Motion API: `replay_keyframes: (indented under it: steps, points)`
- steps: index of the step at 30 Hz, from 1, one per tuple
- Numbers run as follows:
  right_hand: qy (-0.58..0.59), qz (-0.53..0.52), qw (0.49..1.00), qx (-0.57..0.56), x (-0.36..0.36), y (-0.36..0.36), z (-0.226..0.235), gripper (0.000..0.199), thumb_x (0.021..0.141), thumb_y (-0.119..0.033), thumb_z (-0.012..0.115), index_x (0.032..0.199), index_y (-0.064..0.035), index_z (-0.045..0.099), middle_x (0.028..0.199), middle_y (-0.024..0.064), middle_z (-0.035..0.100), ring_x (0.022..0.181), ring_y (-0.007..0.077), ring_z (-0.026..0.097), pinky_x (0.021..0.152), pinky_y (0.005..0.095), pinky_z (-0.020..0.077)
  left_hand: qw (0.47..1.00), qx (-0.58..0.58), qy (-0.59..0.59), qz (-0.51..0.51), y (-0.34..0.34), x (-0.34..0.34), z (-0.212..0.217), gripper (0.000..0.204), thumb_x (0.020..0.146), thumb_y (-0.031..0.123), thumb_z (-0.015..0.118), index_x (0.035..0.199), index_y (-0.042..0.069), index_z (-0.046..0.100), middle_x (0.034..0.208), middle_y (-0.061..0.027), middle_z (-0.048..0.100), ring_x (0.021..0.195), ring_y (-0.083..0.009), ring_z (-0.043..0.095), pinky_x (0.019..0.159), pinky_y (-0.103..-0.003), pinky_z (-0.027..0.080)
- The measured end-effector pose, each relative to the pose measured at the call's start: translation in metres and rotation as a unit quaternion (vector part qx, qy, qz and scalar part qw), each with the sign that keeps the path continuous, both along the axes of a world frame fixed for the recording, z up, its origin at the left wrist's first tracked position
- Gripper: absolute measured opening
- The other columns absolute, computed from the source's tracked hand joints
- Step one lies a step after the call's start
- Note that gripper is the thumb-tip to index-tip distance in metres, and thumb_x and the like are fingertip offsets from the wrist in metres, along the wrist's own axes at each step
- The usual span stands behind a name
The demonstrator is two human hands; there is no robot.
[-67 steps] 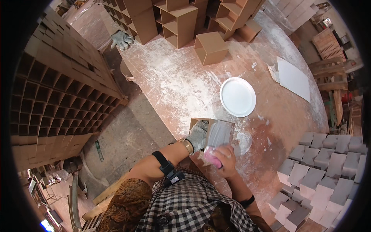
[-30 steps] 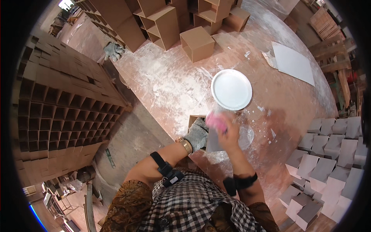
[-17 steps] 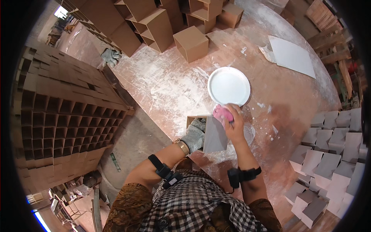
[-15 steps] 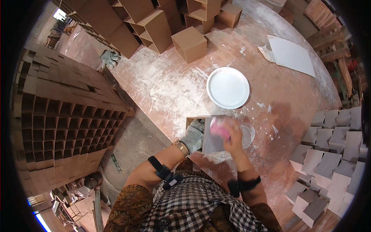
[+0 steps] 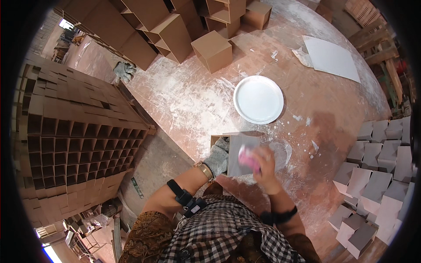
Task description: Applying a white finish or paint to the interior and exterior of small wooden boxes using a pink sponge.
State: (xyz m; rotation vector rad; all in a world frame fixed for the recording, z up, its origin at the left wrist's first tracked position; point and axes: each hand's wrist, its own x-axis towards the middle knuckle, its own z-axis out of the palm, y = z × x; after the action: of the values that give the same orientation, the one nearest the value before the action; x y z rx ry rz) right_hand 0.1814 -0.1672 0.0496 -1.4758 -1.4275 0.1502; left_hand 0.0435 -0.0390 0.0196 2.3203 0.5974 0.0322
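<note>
My left hand [image 5: 218, 158] wears a grey knitted glove and reaches into the open end of a small cardboard box [image 5: 240, 147], holding it just in front of me; its fingertips are hidden inside. The box's upper face looks grey and coated. A pink sponge [image 5: 248, 161] with a whitish end is gripped in my bare right hand [image 5: 265, 168], over the right part of that face. The motion blurs both slightly, and whether the sponge touches the face I cannot tell. Beyond the box stands a round white dish [image 5: 235, 103] containing white liquid [image 5: 259, 101].
Plain brown boxes [image 5: 212, 50] stand at the far side of the smeared table [image 5: 188, 105]. A tall stack of open cardboard boxes [image 5: 83, 142] rises at left. Rows of white-grey boxes [image 5: 372, 182] fill the right. A white sheet [image 5: 332, 59] and a loose glove [image 5: 124, 71] lie farther off.
My right hand and the sponge have shifted slightly toward me over the box face. The box and my left hand have moved a little to the left.
</note>
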Motion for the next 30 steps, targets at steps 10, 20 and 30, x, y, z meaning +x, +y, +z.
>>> replay_keyframes:
  steps: [10,20,30]
  points:
    - [0.04,-0.018,0.999,0.018,0.016,0.069,0.014,0.039,0.065,-0.004,0.06,0.105,-0.0068,0.061,0.1,0.0151,0.059,0.089,0.0311,0.056,0.074,0.0401,0.0441,0.996,-0.073,0.024,-0.047,0.007,0.012,0.003,0.036,0.088,0.027,0.048,0.116,0.006,0.053,0.115,-0.0137,0.053,0.107,-0.0238,0.05,0.093,-0.035,0.039]
    - [-0.009,0.064,0.998,0.026,-0.032,0.0,0.031,0.037,0.067,-0.012,0.066,0.103,-0.0078,0.061,0.102,0.0118,0.06,0.08,0.0283,0.058,0.069,0.0375,0.0424,0.995,0.05,-0.069,-0.056,-0.003,0.002,-0.052,0.032,0.09,0.024,0.044,0.117,0.007,0.049,0.113,-0.0098,0.053,0.103,-0.0224,0.049,0.097,-0.035,0.036]
    - [-0.026,0.076,0.997,-0.018,-0.039,0.009,0.052,0.039,0.065,-0.006,0.063,0.104,-0.0036,0.06,0.095,0.0134,0.059,0.084,0.0326,0.057,0.076,0.0412,0.0452,0.994,0.073,-0.077,0.026,-0.015,0.0,-0.064,0.029,0.082,0.027,0.053,0.105,0.009,0.057,0.097,-0.0071,0.06,0.093,-0.0232,0.056,0.088,-0.038,0.042]
